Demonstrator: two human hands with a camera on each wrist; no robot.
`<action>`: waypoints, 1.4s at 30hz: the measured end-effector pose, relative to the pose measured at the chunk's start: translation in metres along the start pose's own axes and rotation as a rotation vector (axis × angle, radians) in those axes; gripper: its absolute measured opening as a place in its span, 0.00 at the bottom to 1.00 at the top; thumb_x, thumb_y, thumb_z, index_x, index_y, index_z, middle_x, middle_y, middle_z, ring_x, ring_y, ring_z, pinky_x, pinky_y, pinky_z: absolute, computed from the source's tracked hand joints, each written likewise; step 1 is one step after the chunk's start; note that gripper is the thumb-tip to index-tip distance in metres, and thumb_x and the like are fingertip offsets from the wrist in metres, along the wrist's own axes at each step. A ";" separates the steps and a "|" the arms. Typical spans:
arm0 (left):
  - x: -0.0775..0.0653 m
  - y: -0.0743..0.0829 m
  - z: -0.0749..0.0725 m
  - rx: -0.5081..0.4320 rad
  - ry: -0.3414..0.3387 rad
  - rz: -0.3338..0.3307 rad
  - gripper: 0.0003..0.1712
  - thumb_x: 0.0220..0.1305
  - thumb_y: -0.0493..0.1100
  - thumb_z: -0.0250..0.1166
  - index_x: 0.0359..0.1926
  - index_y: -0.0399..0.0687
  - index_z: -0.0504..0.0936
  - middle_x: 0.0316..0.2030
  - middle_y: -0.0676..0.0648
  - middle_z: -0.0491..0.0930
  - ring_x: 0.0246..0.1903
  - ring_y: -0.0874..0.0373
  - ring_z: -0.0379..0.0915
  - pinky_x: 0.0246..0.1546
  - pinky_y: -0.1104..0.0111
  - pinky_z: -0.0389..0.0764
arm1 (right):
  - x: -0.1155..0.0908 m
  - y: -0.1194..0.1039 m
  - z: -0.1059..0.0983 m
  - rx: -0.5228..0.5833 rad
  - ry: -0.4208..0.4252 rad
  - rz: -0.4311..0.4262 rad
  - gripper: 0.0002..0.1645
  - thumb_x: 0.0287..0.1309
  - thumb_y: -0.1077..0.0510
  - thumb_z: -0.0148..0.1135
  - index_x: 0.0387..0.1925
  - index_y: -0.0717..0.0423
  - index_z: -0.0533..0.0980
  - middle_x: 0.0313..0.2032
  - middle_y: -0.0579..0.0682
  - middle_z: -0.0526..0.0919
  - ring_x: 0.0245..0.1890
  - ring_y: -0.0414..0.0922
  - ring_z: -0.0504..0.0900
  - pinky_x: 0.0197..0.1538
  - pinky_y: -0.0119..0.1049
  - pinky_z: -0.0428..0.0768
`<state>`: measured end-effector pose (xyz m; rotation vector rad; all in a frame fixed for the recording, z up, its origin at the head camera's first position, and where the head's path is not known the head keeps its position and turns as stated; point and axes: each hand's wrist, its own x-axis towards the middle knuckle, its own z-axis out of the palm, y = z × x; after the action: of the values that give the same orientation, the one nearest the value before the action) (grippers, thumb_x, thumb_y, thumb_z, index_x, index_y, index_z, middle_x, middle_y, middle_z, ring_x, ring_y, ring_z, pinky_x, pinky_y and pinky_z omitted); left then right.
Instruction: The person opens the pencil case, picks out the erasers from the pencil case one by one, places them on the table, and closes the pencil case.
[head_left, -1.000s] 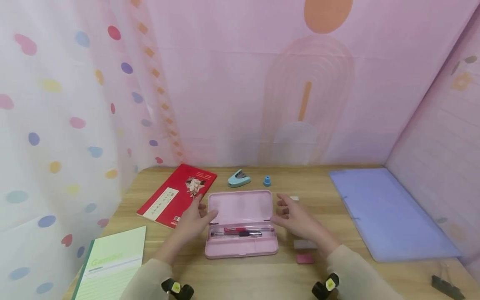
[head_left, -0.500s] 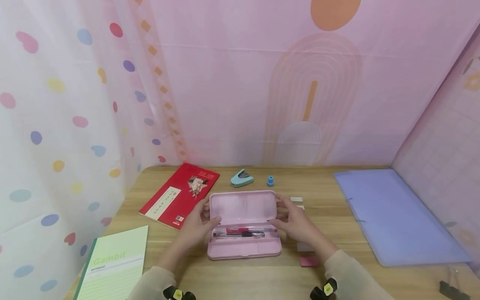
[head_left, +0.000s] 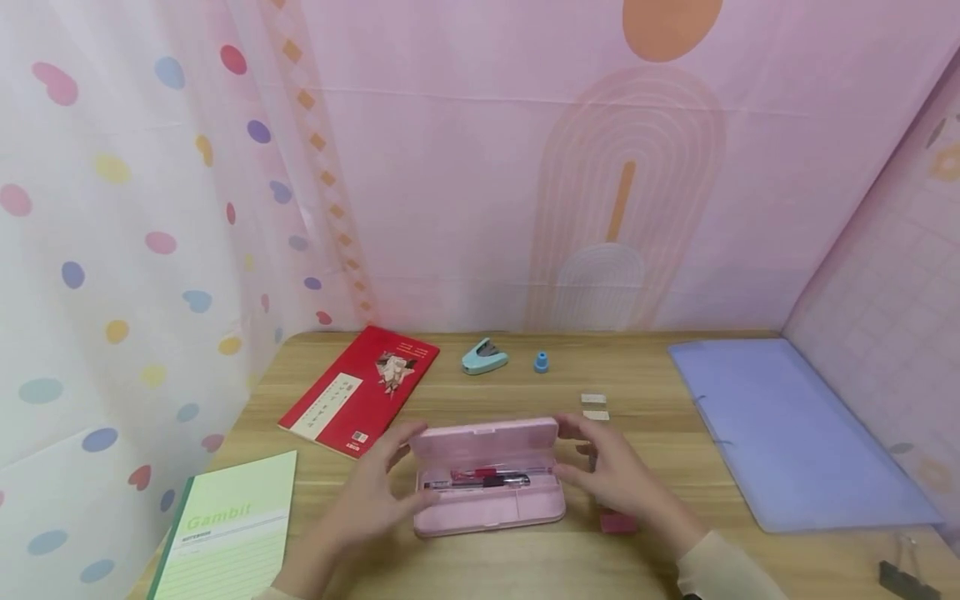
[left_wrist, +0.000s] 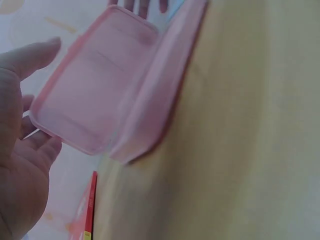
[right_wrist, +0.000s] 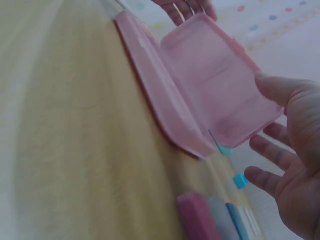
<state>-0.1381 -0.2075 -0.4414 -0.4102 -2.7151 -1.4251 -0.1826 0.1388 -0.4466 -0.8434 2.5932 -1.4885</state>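
A pink pencil case (head_left: 487,504) lies on the wooden table with its lid (left_wrist: 100,80) raised and tilted forward over the base. Inside it are a red pen (head_left: 480,472) and a black-gripped pen (head_left: 480,482). My left hand (head_left: 378,492) is at the case's left side, fingers behind the lid's corner and thumb held apart from them. On the right side, my right hand (head_left: 611,462) has its fingers along the lid's edge, its thumb close to the rim (right_wrist: 245,57). Neither hand's fingers are curled round the case.
Behind the case lie a red booklet (head_left: 360,392), a light blue stapler (head_left: 484,358) and a small blue object (head_left: 541,362). A green notebook (head_left: 225,525) is at left. Erasers (right_wrist: 197,217), a blue folder (head_left: 795,433) and a binder clip (head_left: 907,575) are at right.
Both hands came in to the lid's sides. The lid, leaning back before, has swung up and forward. The pens have stayed inside the case.
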 end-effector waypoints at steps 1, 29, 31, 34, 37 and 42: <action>-0.004 0.000 0.002 0.032 -0.014 0.009 0.48 0.44 0.52 0.79 0.66 0.63 0.66 0.62 0.59 0.67 0.64 0.52 0.63 0.59 0.50 0.69 | -0.003 0.001 0.000 -0.023 -0.011 -0.016 0.37 0.54 0.53 0.70 0.64 0.53 0.67 0.57 0.49 0.76 0.57 0.50 0.75 0.57 0.51 0.75; 0.031 -0.018 0.034 0.389 -0.262 0.109 0.40 0.56 0.69 0.63 0.68 0.64 0.68 0.70 0.52 0.60 0.70 0.50 0.52 0.62 0.46 0.65 | 0.010 0.016 0.019 -0.395 -0.213 -0.030 0.38 0.55 0.34 0.62 0.65 0.42 0.70 0.71 0.47 0.60 0.70 0.49 0.57 0.68 0.50 0.60; 0.035 -0.020 0.035 0.387 -0.263 0.106 0.40 0.56 0.69 0.62 0.68 0.65 0.68 0.70 0.52 0.61 0.70 0.50 0.52 0.62 0.47 0.65 | 0.013 0.018 0.018 -0.395 -0.209 -0.030 0.38 0.54 0.34 0.63 0.65 0.43 0.71 0.70 0.47 0.61 0.70 0.49 0.57 0.68 0.49 0.60; 0.037 -0.021 0.034 0.390 -0.265 0.104 0.41 0.55 0.69 0.63 0.68 0.65 0.68 0.70 0.53 0.60 0.70 0.50 0.52 0.62 0.47 0.65 | 0.015 0.017 0.017 -0.416 -0.212 -0.033 0.38 0.54 0.34 0.63 0.64 0.43 0.71 0.70 0.47 0.61 0.70 0.49 0.58 0.68 0.50 0.60; 0.037 -0.021 0.033 0.400 -0.269 0.103 0.41 0.55 0.69 0.63 0.68 0.65 0.67 0.70 0.53 0.60 0.70 0.50 0.52 0.62 0.47 0.65 | 0.017 0.015 0.018 -0.442 -0.212 -0.032 0.38 0.54 0.34 0.63 0.64 0.42 0.71 0.70 0.46 0.61 0.70 0.49 0.58 0.68 0.50 0.60; 0.035 -0.022 0.033 0.421 -0.261 0.101 0.41 0.55 0.69 0.63 0.69 0.65 0.66 0.71 0.53 0.59 0.70 0.51 0.51 0.62 0.48 0.65 | 0.018 0.014 0.022 -0.450 -0.206 -0.028 0.37 0.55 0.36 0.64 0.64 0.43 0.71 0.70 0.47 0.61 0.71 0.50 0.56 0.69 0.53 0.56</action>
<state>-0.1750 -0.1852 -0.4722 -0.7310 -3.0356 -0.7889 -0.1977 0.1192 -0.4659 -1.0070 2.7976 -0.7717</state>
